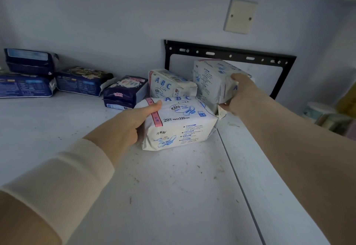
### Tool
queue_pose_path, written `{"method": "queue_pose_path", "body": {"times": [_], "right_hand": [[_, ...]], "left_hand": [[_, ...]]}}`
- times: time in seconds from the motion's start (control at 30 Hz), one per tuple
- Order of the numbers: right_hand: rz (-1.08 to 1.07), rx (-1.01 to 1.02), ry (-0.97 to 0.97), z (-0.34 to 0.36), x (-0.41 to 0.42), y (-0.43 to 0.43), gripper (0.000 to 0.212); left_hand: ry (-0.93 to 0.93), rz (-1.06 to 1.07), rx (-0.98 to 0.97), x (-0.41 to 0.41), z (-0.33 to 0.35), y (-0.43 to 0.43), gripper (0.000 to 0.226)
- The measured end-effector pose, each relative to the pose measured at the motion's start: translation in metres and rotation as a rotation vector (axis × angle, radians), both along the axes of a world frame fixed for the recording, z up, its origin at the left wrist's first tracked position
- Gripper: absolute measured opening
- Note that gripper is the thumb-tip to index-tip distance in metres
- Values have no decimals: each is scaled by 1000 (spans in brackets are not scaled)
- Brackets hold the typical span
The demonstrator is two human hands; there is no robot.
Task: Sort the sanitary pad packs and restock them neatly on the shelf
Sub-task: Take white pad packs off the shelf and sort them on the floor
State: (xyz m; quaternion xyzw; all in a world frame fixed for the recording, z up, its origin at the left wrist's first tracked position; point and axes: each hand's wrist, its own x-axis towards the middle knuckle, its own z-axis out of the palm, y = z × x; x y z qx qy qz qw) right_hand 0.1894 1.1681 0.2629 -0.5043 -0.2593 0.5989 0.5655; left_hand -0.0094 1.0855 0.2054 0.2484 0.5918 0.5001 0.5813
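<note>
1. Left hand (133, 123) grips the near white ABC pack (179, 125) at its left end, thumb on top and fingers curled round the side. The pack rests on the white shelf (154, 187).
2. Right hand (242, 92) holds a second white pack (210, 82), fingers over its top edge and thumb beneath. The pack is tilted, behind and right of the near one. Cannot tell whether it touches the shelf.
3. Third white pack (169, 84) lies just behind the near pack, by the back wall.
4. Small dark blue pack (125, 92) sits just left of the third. Navy pack (81, 82) lies further left. Two stacked blue packs (28, 75) sit at far left.
5. Black bracket (231, 53) on the wall behind the tilted pack, blank wall plate (240, 16) above.
</note>
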Motion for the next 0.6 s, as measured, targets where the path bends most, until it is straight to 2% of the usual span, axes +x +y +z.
{"method": "queue_pose_path", "body": {"times": [0.2,0.33,0.47,0.6], "right_hand": [[37,98,86,-8,16,-18,9],[51,116,124,-5,23,-28,17],[80,104,174,-5,20,-35,38],[104,118,219,-1,9,-50,32]], "left_hand": [[-39,15,60,-2,-3,-11,46],[-56,-35,66,-6,-5,-20,45],[-26,-21,87,-4,-2,-27,47],[23,11,109,-5,-4,-36,43]]}}
